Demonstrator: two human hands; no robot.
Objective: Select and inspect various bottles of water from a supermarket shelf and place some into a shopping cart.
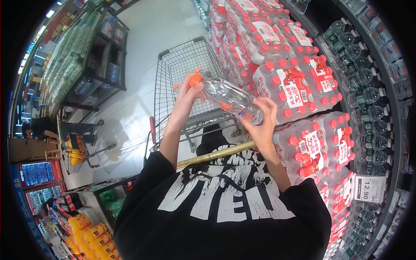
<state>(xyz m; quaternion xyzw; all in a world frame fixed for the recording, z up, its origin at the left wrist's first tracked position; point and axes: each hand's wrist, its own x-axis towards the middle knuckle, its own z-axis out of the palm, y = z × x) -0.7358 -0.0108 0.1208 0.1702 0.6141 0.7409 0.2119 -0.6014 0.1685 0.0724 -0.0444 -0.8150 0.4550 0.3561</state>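
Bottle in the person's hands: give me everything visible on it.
The bottle is clear and looks like thin plastic, with shiny highlights along its side and an orange cap at the neck. Orange and blue patches show on or through its lower half. It lies slanted, cap toward the picture's upper left, base toward the lower right. The left hand grips the cap end; the right hand holds the base end. In the view it overlaps the wire cart. Fill level can't be told.
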